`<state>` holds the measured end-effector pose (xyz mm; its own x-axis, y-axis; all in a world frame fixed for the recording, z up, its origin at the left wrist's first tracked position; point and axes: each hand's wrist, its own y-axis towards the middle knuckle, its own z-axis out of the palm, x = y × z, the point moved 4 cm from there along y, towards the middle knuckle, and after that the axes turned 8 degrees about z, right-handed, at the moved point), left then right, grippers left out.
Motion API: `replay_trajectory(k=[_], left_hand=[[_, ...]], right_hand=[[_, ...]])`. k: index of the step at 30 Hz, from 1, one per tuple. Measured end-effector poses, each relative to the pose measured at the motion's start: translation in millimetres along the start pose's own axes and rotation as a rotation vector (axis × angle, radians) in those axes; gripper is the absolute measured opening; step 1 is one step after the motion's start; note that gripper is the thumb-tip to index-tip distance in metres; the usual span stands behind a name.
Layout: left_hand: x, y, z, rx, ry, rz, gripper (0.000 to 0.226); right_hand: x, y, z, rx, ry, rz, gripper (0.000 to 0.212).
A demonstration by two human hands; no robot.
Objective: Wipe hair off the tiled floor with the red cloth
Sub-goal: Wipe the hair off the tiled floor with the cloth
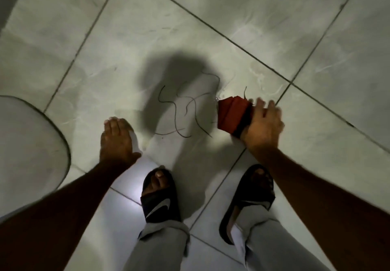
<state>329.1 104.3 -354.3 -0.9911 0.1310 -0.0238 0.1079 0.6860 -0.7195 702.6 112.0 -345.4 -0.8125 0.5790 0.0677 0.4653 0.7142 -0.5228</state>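
Several long dark strands of hair [185,112] lie curled on the pale tiled floor [147,38], in the middle of the view. My right hand [263,122] presses a folded red cloth [232,113] onto the tile just right of the hair, fingers spread over the cloth's near end. One strand sticks up at the cloth's far edge. My left hand [117,139] rests flat on the floor to the left of the hair, fingers together, holding nothing.
My two feet in black slides [160,199] [251,199] stand close below the hair. A rounded white fixture [27,144] fills the left edge. Dark grout lines cross the floor diagonally. My head's shadow falls over the hair.
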Motion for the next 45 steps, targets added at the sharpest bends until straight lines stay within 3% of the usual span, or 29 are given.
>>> replay_trajectory(k=[2,4,7,9,13,18,21,23,26,29,31,34,36,39,42,43,45], left_hand=[[-1.3,9.0,7.2,-0.042,0.017,0.032,0.128],[6.3,22.9,7.1,-0.064,0.014,0.027,0.136],[20.5,49.8,9.4,0.038,-0.029,0.042,0.146],[25.6,57.4,7.8,0.067,-0.065,0.041,0.152],[22.3,51.4,-1.1,0.046,-0.079,0.056,0.156],[24.2,52.2,-1.8,0.055,-0.117,0.052,0.157],[27.0,55.3,4.4,0.062,-0.101,0.06,0.158],[27.0,57.6,7.1,0.074,-0.082,0.059,0.157],[28.3,55.7,6.7,0.082,-0.089,0.065,0.155],[29.2,54.6,7.0,0.059,-0.087,0.067,0.155],[30.1,57.1,9.4,0.042,-0.089,0.066,0.156],[30.7,58.6,11.8,0.037,-0.1,0.06,0.158],[31.1,58.8,12.3,0.039,-0.1,0.059,0.158],[30.6,58.2,11.4,0.024,-0.098,0.063,0.155],[30.6,54.3,8.2,0.035,-0.102,0.072,0.154],[30.4,53.7,8.1,0.036,-0.101,0.073,0.154],[30.4,54.6,10.0,0.025,-0.111,0.076,0.155]], right_hand=[[14.5,-6.4,17.7,0.036,-0.111,-0.174,0.093],[25.4,-0.1,44.4,0.129,-0.131,-0.167,0.078],[32.3,-8.0,80.6,0.084,-0.141,-0.111,0.079],[27.4,-40.3,97.5,0.041,-0.236,-0.271,0.08],[1.2,-54.8,99.9,0.236,-0.315,-0.551,0.079],[86.0,106.2,32.7,0.031,-0.066,-0.253,0.069],[143.6,141.9,22.2,-0.032,-0.057,-0.245,0.069],[131.9,91.0,52.4,-0.084,-0.14,-0.389,0.066],[51.2,-35.3,106.2,0.054,-0.382,-0.771,0.073],[18.6,-17.4,93.1,0.134,-0.523,-0.98,0.072],[64.9,43.0,68.8,0.035,-0.465,-0.923,0.066],[174.7,128.2,37.1,-0.033,-0.219,-0.569,0.07],[226.4,123.5,45.6,-0.053,-0.143,-0.511,0.069],[212.9,23.8,99.6,-0.074,-0.227,-0.804,0.063],[109.3,-76.5,136.0,0.138,-0.549,-1.377,0.064],[88.9,-71.0,128.6,0.211,-0.642,-1.552,0.064],[95.5,-25.3,102.8,0.163,-0.705,-1.746,0.054]])
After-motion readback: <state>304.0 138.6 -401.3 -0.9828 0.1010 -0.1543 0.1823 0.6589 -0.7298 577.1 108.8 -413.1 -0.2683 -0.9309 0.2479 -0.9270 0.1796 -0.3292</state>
